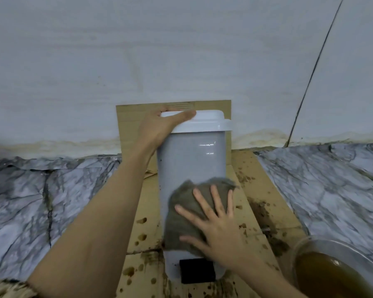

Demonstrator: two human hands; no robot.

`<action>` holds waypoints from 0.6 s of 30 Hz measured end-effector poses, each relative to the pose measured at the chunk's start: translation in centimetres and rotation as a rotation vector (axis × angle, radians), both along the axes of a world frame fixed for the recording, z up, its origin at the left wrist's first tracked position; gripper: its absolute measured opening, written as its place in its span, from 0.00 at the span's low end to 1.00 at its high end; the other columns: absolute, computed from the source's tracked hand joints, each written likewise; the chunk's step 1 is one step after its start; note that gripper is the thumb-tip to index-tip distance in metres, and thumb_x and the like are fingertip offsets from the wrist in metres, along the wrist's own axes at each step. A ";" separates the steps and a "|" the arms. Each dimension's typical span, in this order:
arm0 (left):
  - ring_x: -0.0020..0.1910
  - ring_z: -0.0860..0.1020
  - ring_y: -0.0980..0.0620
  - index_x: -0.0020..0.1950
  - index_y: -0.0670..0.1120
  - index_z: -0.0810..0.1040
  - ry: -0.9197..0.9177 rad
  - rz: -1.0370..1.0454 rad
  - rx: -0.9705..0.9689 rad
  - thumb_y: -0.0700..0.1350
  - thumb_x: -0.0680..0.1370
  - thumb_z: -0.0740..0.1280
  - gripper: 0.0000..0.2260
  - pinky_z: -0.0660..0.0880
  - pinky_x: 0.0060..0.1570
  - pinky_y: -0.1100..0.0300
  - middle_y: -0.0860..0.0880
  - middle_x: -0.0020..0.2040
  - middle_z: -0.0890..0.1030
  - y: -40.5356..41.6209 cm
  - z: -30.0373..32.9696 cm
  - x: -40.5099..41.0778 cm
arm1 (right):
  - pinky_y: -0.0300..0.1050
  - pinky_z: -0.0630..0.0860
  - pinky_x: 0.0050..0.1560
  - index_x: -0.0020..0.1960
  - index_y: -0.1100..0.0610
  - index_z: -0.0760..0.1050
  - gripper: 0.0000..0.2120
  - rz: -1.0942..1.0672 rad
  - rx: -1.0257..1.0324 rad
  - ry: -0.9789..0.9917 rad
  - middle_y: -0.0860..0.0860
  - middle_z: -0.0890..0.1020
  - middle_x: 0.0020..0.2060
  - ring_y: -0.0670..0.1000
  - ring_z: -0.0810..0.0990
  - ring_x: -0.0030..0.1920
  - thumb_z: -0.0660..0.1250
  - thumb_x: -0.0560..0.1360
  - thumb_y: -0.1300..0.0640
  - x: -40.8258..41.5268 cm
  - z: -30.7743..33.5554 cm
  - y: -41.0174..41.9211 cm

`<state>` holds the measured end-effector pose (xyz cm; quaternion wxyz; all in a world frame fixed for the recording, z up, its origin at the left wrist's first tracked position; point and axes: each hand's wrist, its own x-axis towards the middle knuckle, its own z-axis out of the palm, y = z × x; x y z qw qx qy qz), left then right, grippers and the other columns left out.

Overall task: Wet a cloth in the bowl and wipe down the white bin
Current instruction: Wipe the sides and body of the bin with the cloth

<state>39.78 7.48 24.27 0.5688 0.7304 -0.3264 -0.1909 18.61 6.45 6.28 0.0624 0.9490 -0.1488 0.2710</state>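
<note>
Grey wet cloth (194, 214) sits flat under the right hand (219, 229), fingers spread, low on the bin's (192, 160) front, so the tall unwiped stretch runs up toward the left hand (159, 127) curled over the lid (202, 121).

Setting: home floor corner. Marble-patterned flooring (52, 201), pale wall (181, 50) with stained base (yellowish tide mark), flattened cardboard (256, 190) spotted brown as protective underlay.

dim, soft light; glare on the bin (207, 147) (edges bowed, slight blur).
</note>
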 end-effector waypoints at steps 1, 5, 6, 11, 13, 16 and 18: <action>0.42 0.82 0.61 0.43 0.59 0.83 0.004 -0.008 -0.004 0.67 0.56 0.76 0.21 0.79 0.46 0.59 0.61 0.41 0.84 0.1 0.0 -0.1 | 0.68 0.53 0.71 0.75 0.38 0.55 0.27 0.016 0.051 -0.003 0.47 0.47 0.78 0.60 0.45 0.77 0.52 0.77 0.34 -1.6 -2.1 0.5; 0.38 0.81 0.64 0.40 0.60 0.83 -0.016 0.003 -0.030 0.66 0.56 0.76 0.18 0.78 0.42 0.62 0.65 0.38 0.83 -0.2 0.1 -0.8 | 0.49 0.53 0.76 0.73 0.38 0.54 0.22 -0.089 0.707 -0.167 0.36 0.34 0.74 0.49 0.45 0.77 0.52 0.80 0.45 -4.8 -5.6 1.8; 0.39 0.82 0.63 0.41 0.59 0.83 -0.018 0.005 -0.032 0.66 0.56 0.76 0.18 0.79 0.43 0.61 0.64 0.39 0.83 -0.3 0.1 -0.9 | 0.53 0.53 0.76 0.72 0.34 0.51 0.23 -0.089 0.827 -0.195 0.33 0.32 0.72 0.45 0.42 0.77 0.52 0.79 0.44 -4.3 -5.0 1.8; 0.38 0.82 0.62 0.42 0.56 0.84 -0.027 -0.002 -0.043 0.66 0.56 0.77 0.21 0.79 0.42 0.61 0.62 0.40 0.84 -0.6 0.2 -0.3 | 0.44 0.56 0.66 0.73 0.31 0.38 0.49 -0.093 0.949 -0.479 0.35 0.33 0.73 0.31 0.44 0.69 0.66 0.63 0.28 1.3 3.2 0.2; 0.38 0.82 0.62 0.43 0.54 0.84 -0.033 0.000 -0.049 0.66 0.56 0.77 0.22 0.79 0.43 0.60 0.61 0.40 0.84 -0.6 0.2 0.0 | 0.47 0.56 0.65 0.74 0.34 0.36 0.59 -0.146 0.905 -0.495 0.37 0.35 0.73 0.34 0.44 0.70 0.70 0.56 0.26 2.5 4.3 0.0; 0.38 0.82 0.62 0.42 0.53 0.83 -0.029 -0.007 -0.065 0.65 0.56 0.77 0.22 0.78 0.40 0.62 0.60 0.40 0.84 -0.5 0.2 0.0 | 0.42 0.53 0.68 0.73 0.33 0.36 0.58 -0.098 0.896 -0.422 0.40 0.34 0.75 0.32 0.37 0.72 0.72 0.57 0.29 1.4 2.2 0.3; 0.38 0.82 0.62 0.41 0.52 0.84 -0.025 -0.011 -0.080 0.64 0.56 0.78 0.21 0.78 0.39 0.63 0.59 0.40 0.84 -0.4 0.2 -0.1 | 0.29 0.52 0.69 0.74 0.35 0.38 0.51 -0.017 1.010 -0.361 0.42 0.38 0.76 0.34 0.41 0.74 0.70 0.65 0.34 -0.6 -0.6 1.0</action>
